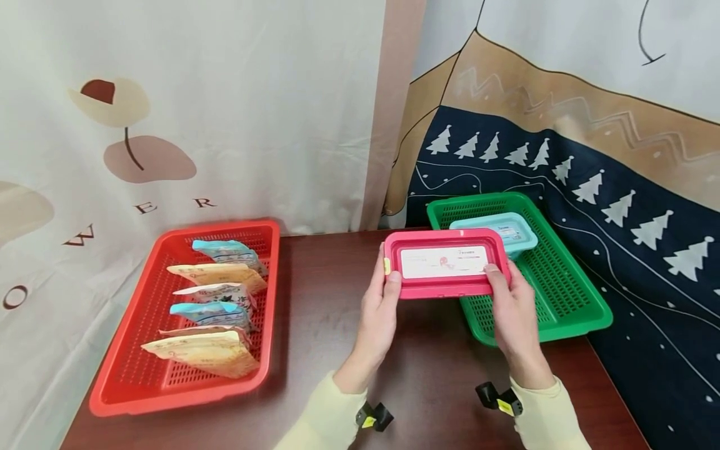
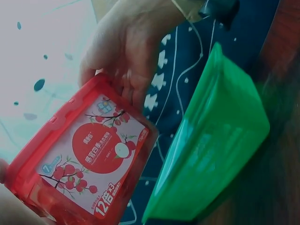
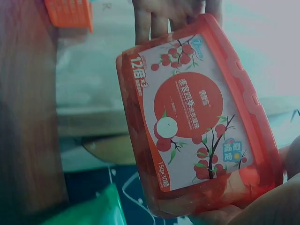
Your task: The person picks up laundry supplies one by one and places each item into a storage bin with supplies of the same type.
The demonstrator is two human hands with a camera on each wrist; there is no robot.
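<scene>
Both hands hold a pink-red plastic box of laundry pods (image 1: 444, 264) up over the table, its lid with a white label facing the head camera. My left hand (image 1: 379, 315) grips the left end, thumb along the front corner. At the other end my right hand (image 1: 513, 312) holds on, its thumb lying over the lid's edge. In the left wrist view the box's side label (image 2: 101, 150) shows red fruit on branches. The right wrist view shows a similar label (image 3: 192, 115) and fingers supporting both ends.
Behind the right hand, a green basket (image 1: 579, 306) contains a light-blue lidded box (image 1: 520, 234). At left, a red basket (image 1: 126, 375) holds several upright packets (image 1: 208, 350) in a row. Printed curtains (image 1: 281, 112) hang behind the dark wooden table (image 1: 320, 300).
</scene>
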